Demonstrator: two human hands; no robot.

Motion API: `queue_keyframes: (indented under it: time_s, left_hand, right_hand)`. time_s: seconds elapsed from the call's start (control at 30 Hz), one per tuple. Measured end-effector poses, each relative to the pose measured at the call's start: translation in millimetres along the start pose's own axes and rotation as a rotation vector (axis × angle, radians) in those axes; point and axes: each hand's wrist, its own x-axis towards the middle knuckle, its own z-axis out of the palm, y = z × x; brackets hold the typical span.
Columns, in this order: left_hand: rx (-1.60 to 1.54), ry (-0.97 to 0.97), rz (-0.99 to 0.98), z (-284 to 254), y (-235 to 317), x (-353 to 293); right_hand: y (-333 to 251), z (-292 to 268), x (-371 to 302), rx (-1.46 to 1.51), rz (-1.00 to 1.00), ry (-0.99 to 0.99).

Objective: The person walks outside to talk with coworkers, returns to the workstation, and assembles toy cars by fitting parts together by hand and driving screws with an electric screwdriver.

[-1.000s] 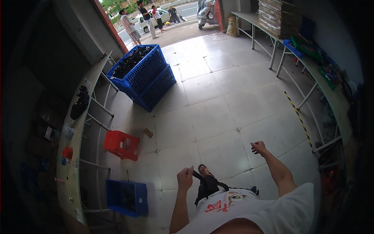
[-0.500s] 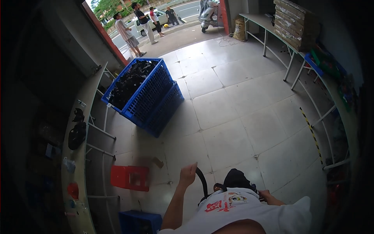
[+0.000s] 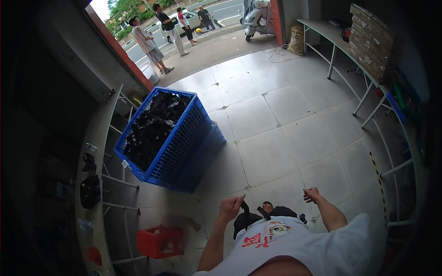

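My left hand (image 3: pixel 229 208) is closed round a black strap (image 3: pixel 246 212), which hangs down in front of my dark trousers. Away from my body on the right, my right hand (image 3: pixel 311 195) is held over the tiled floor, its fingers loosely bent and somewhat apart, nothing in it. Ahead on the left stands a blue plastic crate (image 3: pixel 177 133), stacked on another blue crate (image 3: pixel 209 152). Black plastic-looking parts (image 3: pixel 159 124) fill the upper one. Neither hand touches the crates.
A red stool (image 3: pixel 159 241) stands at lower left beside a long table (image 3: pixel 102 138) holding black items. Another table (image 3: pixel 317 32) with stacked cardboard (image 3: pixel 370 43) runs along the right. Several people, a covered scooter (image 3: pixel 253 20) and a road lie beyond the doorway.
I have moved forward, so the crates and stool sit lower and nearer. My right hand has swung out from my side; my left still grips the strap.
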Motion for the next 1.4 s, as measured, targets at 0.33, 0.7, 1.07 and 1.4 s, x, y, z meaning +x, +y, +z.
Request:
queue_keyframes:
  time_s: [0.33,0.7,1.07,1.4]
  left_hand:
    - [-0.248,-0.005,-0.018,-58,-63,269]
    - [0.038,-0.389,0.001,-172,-55,596]
    - [0.035,-0.234,0.022,-177,-89,892]
    - [-0.048,0.082,-0.085,-246,-117,1108]
  right_hand:
    - [-352,55,121,0.102,-0.339,0.028]
    - [-317,133,176,0.204,0.378,0.055]
    - [-605,118,393,0.044,0.295,0.104]
    - [-1054,61,654,0.005,-0.153,0.133]
